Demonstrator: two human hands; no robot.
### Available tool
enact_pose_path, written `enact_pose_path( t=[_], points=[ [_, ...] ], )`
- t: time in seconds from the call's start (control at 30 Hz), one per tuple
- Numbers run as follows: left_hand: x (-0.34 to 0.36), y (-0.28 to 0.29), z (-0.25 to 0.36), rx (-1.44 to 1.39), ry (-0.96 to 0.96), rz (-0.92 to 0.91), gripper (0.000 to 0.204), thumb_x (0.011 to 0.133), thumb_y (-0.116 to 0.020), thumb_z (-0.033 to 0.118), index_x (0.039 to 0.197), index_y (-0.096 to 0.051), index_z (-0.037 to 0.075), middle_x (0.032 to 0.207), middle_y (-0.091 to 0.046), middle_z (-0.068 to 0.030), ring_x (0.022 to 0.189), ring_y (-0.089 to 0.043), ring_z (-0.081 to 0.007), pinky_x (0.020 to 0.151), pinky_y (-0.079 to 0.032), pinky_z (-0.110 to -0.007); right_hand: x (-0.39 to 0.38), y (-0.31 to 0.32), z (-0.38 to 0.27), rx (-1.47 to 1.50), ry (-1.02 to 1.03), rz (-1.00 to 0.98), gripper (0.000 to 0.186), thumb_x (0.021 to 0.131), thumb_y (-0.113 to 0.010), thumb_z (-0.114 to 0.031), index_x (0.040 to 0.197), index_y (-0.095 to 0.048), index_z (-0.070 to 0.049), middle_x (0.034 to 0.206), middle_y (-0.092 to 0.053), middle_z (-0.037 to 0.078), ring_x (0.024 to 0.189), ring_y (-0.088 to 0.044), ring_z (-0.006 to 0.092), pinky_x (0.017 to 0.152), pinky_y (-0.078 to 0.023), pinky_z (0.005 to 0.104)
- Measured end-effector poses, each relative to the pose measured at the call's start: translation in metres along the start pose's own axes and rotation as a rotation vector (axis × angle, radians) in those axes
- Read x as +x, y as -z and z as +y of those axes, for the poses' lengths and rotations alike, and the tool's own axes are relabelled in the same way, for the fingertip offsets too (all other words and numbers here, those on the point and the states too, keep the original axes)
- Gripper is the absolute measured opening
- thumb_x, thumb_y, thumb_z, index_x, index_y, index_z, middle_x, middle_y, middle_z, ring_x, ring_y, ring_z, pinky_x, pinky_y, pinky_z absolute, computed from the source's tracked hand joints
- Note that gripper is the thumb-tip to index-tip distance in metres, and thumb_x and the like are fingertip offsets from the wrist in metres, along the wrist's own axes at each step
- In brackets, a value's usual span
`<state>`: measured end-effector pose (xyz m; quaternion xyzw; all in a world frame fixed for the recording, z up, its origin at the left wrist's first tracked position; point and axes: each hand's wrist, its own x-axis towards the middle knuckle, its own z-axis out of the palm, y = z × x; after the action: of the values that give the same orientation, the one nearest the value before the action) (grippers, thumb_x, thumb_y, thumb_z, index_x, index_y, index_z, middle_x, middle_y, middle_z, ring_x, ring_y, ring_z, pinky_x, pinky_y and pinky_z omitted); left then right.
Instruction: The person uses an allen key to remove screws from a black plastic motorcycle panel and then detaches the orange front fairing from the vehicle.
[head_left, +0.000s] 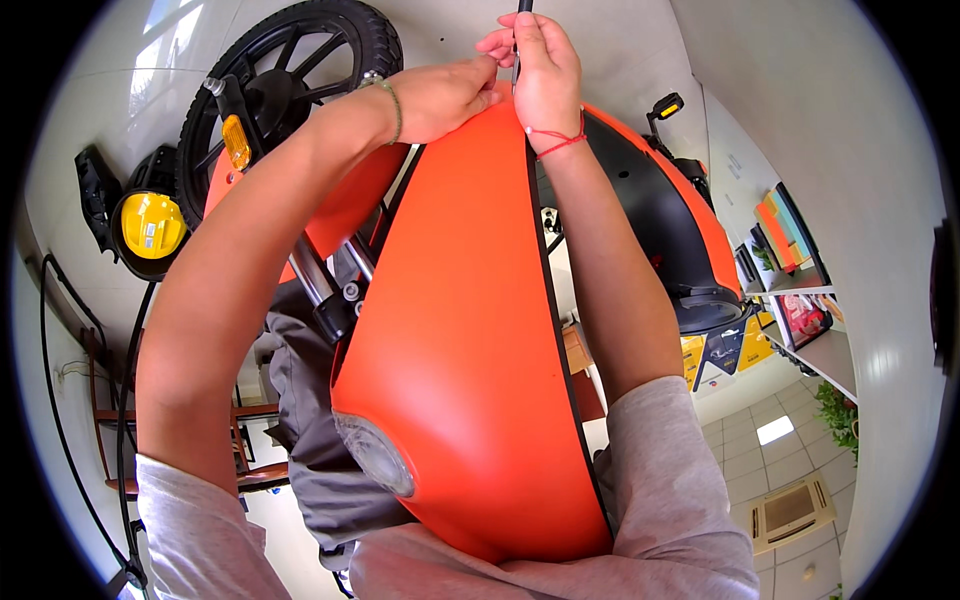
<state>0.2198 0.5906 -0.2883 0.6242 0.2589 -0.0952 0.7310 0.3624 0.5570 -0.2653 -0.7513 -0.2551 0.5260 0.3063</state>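
A large glossy orange body panel (pixel 455 300) stretches from near my torso to a narrow far end, with a clear oval lens (pixel 375 455) low on its left side. At that far end, my right hand (pixel 548 75) is closed around a slim black-handled screwdriver (pixel 525 6) whose thin shaft points down at the panel's tip. My left hand (pixel 445 98) rests over the panel's upper left edge. Its fingers are bent and pressed together beside the shaft; whatever they pinch is hidden. Right of my right forearm curves an orange and black body part (pixel 650 200).
A black spoked wheel (pixel 290 75) with an orange turn signal (pixel 236 142) stands at the upper left. Silver fork tubes (pixel 318 270) run beside the panel. A yellow round lamp (pixel 152 225) hangs farther left, near black cables (pixel 60 400). Another signal (pixel 668 106) juts out at upper right.
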Motion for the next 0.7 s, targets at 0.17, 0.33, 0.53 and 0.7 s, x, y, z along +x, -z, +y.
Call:
enact_pose_path(
  t=[0.17,0.33,0.53,0.7],
  points=[
    [0.010,0.003,0.006,0.334,-0.002,-0.060,0.029,0.094,-0.042,0.027,0.095,-0.055,0.001,0.094,-0.063,-0.0158,0.087,-0.061,-0.0347,0.076,-0.048,-0.042,0.000,-0.003,-0.001,0.002,0.006,-0.005,0.032,0.098,-0.042,-0.027,0.099,-0.055,0.003,0.077,-0.067,0.009,0.073,-0.057,0.0119,0.072,-0.046,0.0267],
    [0.020,0.004,0.013,0.599,-0.059,-0.103,0.030,0.090,-0.045,0.024,0.080,-0.064,0.003,0.085,-0.066,-0.0142,0.079,-0.063,-0.0328,0.069,-0.050,-0.044,0.000,-0.002,-0.001,-0.004,0.012,0.007,0.033,0.098,-0.042,-0.027,0.099,-0.055,0.003,0.077,-0.066,0.009,0.073,-0.057,0.0119,0.072,-0.046,0.0264],
    [0.013,0.005,0.017,0.387,0.097,0.003,0.034,0.092,-0.043,0.031,0.096,-0.062,0.002,0.098,-0.064,-0.0154,0.091,-0.062,-0.0307,0.077,-0.049,-0.042,-0.001,-0.002,0.003,0.043,0.015,0.032,0.033,0.097,-0.044,-0.028,0.098,-0.056,0.003,0.073,-0.064,0.006,0.069,-0.056,0.0109,0.068,-0.046,0.0249],
    [-0.004,0.007,-0.002,-0.035,-0.057,-0.021,0.025,0.096,-0.042,0.027,0.103,-0.046,0.004,0.099,-0.058,-0.0174,0.093,-0.058,-0.0336,0.079,-0.045,-0.039,0.001,0.000,0.013,0.200,-0.051,0.009,0.030,0.100,-0.041,-0.027,0.105,-0.053,0.000,0.080,-0.064,0.007,0.070,-0.055,0.0095,0.069,-0.045,0.0217]
  ],
)
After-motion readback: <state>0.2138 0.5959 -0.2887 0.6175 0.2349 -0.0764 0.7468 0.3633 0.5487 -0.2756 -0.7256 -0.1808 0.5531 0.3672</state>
